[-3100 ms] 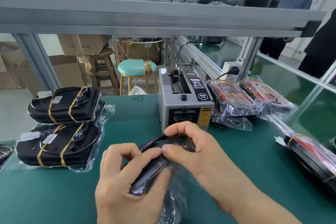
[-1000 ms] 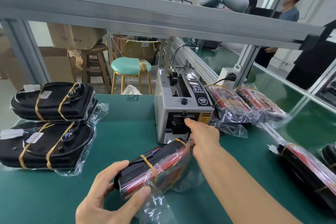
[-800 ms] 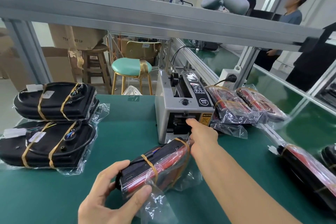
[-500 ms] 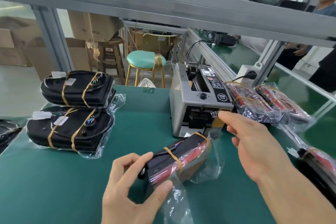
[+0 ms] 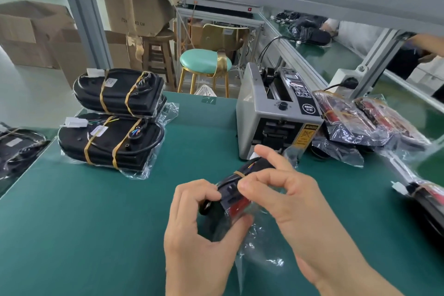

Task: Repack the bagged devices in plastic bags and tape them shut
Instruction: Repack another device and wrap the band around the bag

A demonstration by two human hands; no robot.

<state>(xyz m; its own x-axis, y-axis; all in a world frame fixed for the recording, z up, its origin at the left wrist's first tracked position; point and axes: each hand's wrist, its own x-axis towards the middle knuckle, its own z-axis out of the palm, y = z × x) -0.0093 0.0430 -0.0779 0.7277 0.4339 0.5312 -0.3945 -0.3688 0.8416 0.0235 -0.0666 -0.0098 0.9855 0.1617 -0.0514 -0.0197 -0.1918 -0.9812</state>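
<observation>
Both hands held the bagged device above the near green table: left hand gripped its near end, right hand seemingly pinched tape over it, near the tape dispenser.

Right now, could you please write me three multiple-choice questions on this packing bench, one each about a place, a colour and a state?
1. Where is the grey tape dispenser machine?
A. on the green bench mat, beyond both hands
B. on the round stool
C. under the mat

2. What colour is the padded round stool seat?
A. red
B. mint green
C. black

3. What is the left hand doing?
A. lying flat on the mat
B. pointing at the stool
C. gripping the black-and-red device in its clear plastic bag

Answers: 1 A, the machine stands on the mat past the right hand. 2 B, the cushion is pale green. 3 C, its fingers curl around the bagged device.
</observation>
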